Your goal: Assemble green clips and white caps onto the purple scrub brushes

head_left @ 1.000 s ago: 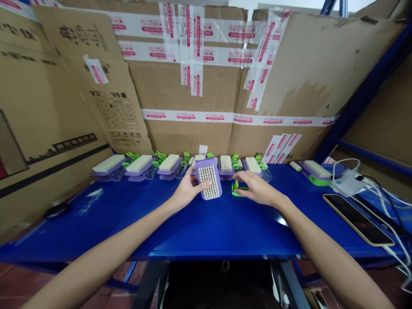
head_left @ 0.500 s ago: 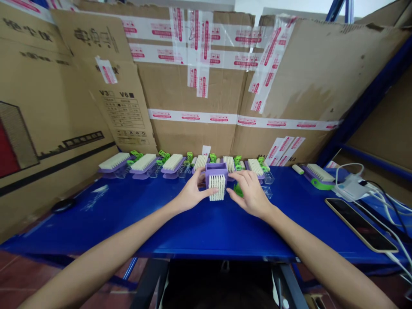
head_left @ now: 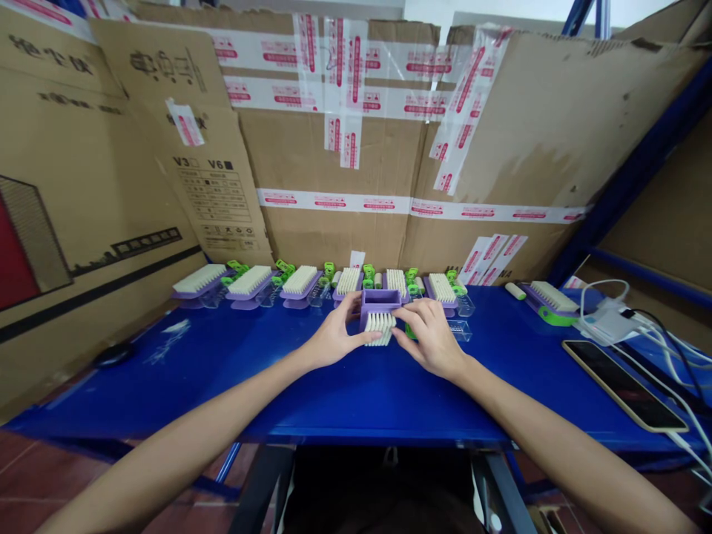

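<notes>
fingers of the left hand pinch the brush just below mid-frame, right hand curled at its edge, can't tell if gripping, and it's probably light and stiff with bendy bristles, so i'd grab its sides.

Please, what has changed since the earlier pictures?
The left hand still holds the brush, now tipped so its open purple end shows. The right hand left the green part and moved left to the brush's side. The row of brushes and the phone stayed.
</notes>
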`<state>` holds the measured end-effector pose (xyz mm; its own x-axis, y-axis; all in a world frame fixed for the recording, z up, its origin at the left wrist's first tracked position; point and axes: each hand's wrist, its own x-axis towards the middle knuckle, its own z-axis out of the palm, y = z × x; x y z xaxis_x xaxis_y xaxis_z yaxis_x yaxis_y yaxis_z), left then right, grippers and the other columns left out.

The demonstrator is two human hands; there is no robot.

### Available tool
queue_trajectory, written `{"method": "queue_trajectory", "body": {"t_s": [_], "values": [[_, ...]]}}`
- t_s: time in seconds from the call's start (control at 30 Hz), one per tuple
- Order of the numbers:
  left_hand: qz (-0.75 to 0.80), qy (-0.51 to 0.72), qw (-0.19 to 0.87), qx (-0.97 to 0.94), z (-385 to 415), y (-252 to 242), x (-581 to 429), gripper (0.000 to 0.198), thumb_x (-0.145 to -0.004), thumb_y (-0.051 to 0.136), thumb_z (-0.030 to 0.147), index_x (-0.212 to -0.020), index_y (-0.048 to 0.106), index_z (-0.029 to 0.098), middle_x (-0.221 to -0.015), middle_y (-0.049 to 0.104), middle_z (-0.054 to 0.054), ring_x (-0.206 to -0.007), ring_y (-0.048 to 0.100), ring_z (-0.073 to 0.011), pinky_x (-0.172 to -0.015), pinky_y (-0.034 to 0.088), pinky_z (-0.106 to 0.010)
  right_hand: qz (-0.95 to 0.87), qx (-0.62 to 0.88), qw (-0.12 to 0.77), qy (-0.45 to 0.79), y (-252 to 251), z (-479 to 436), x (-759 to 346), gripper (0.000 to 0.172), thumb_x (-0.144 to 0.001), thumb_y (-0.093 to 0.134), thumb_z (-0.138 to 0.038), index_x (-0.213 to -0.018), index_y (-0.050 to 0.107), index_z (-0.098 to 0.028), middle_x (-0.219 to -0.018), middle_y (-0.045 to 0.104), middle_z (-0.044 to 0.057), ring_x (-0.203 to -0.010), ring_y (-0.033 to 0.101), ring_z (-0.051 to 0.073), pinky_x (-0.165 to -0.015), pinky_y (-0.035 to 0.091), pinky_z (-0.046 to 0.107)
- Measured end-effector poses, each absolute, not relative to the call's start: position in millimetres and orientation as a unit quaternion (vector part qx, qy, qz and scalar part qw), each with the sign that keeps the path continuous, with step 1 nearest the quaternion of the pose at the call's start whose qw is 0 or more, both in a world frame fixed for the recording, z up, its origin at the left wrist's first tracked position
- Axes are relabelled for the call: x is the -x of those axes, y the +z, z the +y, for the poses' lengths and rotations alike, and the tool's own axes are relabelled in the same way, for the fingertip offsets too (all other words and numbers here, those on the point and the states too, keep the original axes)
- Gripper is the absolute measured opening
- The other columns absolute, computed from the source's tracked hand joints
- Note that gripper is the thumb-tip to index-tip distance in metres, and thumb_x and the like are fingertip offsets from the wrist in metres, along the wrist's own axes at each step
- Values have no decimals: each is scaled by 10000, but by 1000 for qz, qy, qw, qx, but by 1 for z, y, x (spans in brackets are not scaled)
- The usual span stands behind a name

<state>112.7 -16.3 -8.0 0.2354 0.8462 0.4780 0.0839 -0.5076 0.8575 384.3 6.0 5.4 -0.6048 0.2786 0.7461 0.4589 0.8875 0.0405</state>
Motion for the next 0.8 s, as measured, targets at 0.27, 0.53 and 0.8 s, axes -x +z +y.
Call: {"method": "queue_trajectory", "body": {"t_s": [0.27,0.53,0.8], "values": [[377,526,240,-723,-24,-1,-105,794,-791,1064,416,-1476,692,267,-1490,783,-159,-1421,739,-427,-1320,493,-664,-842,189,500,-73,-8,12,-387,602,-1066,780,-364,-1552,423,-348,-1310,703,124,-1201,715,379,-1023,589,602],[323,483,222,-783,-22,4,-102,616,-901,981,422,-1458,740,320,-1567,761,-123,-1513,685,-401,-1367,440,-675,-879,208,423,-73,-1,8,-388,929,-1035,837,-538,-1746,274,-335,-1550,660,190,-1392,678,445,-1154,535,675],[290,475,199,-807,-20,1,-100,598,-927,955,366,-1473,715,322,-1614,730,-140,-1549,665,-390,-1357,455,-690,-884,175,424,-89,-4,11,-388,874,-1043,859,-583,-1700,335,-342,-1455,732,160,-1303,730,408,-1096,568,621]]}}
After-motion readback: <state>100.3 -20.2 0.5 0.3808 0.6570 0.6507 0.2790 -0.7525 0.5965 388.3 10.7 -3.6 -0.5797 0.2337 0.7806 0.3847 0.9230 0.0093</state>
